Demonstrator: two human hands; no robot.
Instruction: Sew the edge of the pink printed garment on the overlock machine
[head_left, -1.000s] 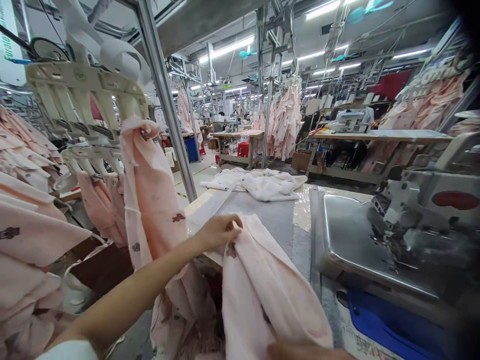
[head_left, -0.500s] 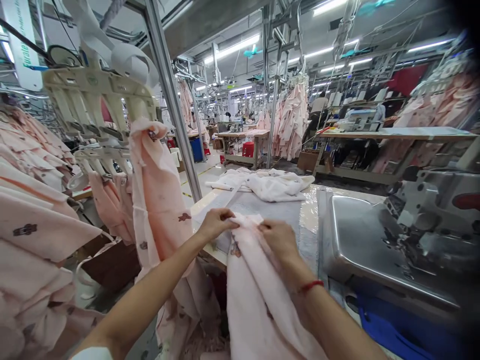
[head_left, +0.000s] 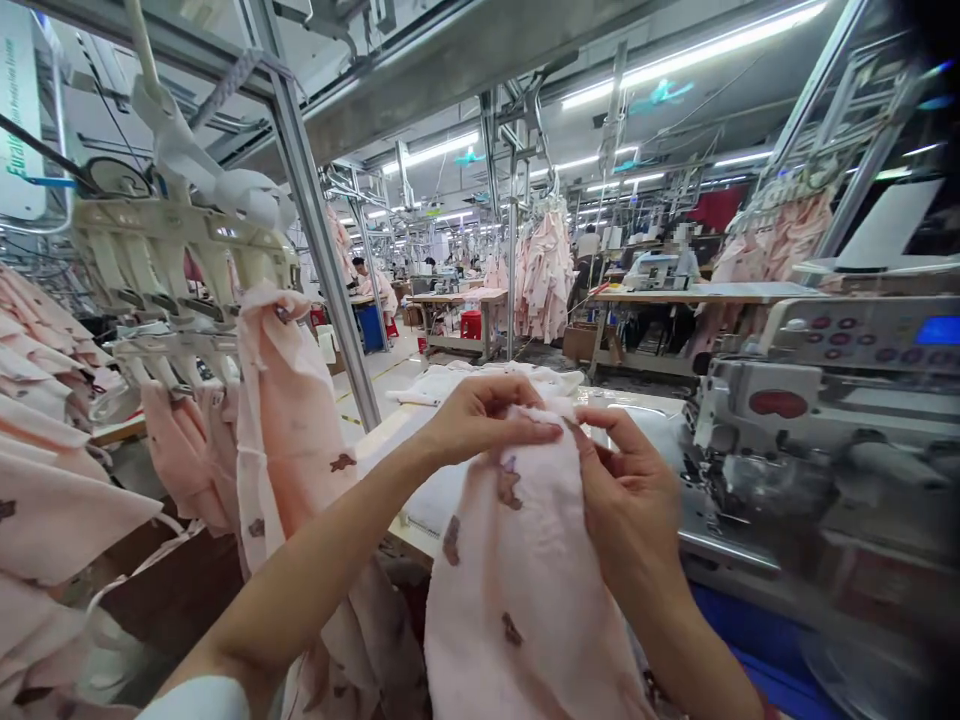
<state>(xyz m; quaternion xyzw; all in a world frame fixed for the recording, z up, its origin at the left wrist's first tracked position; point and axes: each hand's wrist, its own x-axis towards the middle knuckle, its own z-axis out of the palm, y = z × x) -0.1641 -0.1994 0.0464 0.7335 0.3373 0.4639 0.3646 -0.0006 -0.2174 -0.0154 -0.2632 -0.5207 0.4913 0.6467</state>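
Pink cloth [head_left: 517,570] being held up by its top edge.
Left hand [head_left: 491,420] is pinching the top edge; right hand [head_left: 628,490] is pinching its right end, apparently keeping the edge spread while the length is hanging by the table's [head_left: 410,536] near edge. White cloth [head_left: 429,384] is lying toward the far edge, seemingly out of the way.

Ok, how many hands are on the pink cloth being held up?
2: the left hand at the top edge of the pink cloth, the right hand at its upper right; no other shows.
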